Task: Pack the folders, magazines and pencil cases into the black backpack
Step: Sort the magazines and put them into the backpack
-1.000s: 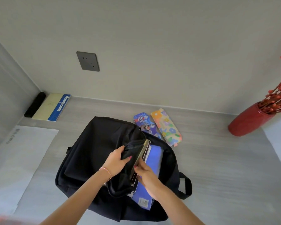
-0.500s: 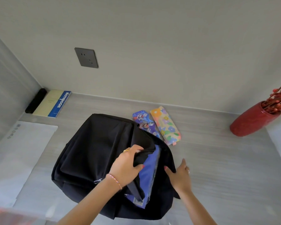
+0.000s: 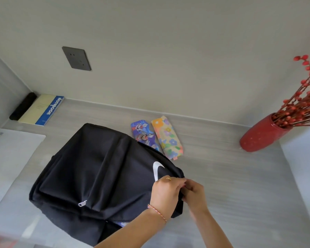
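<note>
The black backpack (image 3: 97, 172) lies flat on the grey table, its front flap with a white swoosh pulled down over the opening. My left hand (image 3: 166, 193) grips the flap's right edge, fingers curled into the fabric. Right beside it, my right hand (image 3: 196, 194) pinches the same edge of the backpack. A sliver of blue folder (image 3: 123, 224) shows under the bag's near edge. Two pencil cases lie behind the bag: a blue cartoon one (image 3: 143, 135), partly hidden by the bag, and a floral one (image 3: 168, 138).
A red vase (image 3: 261, 135) with red berry branches stands at the right. A notebook (image 3: 43, 110) and a black roll (image 3: 22, 106) lie in the far left corner. A white sheet (image 3: 11, 158) lies at the left. A socket plate (image 3: 76, 58) is on the wall.
The flap has been pulled shut over the blue folder and magazines, hiding them. Both hands moved right and met at the bag's right edge.
</note>
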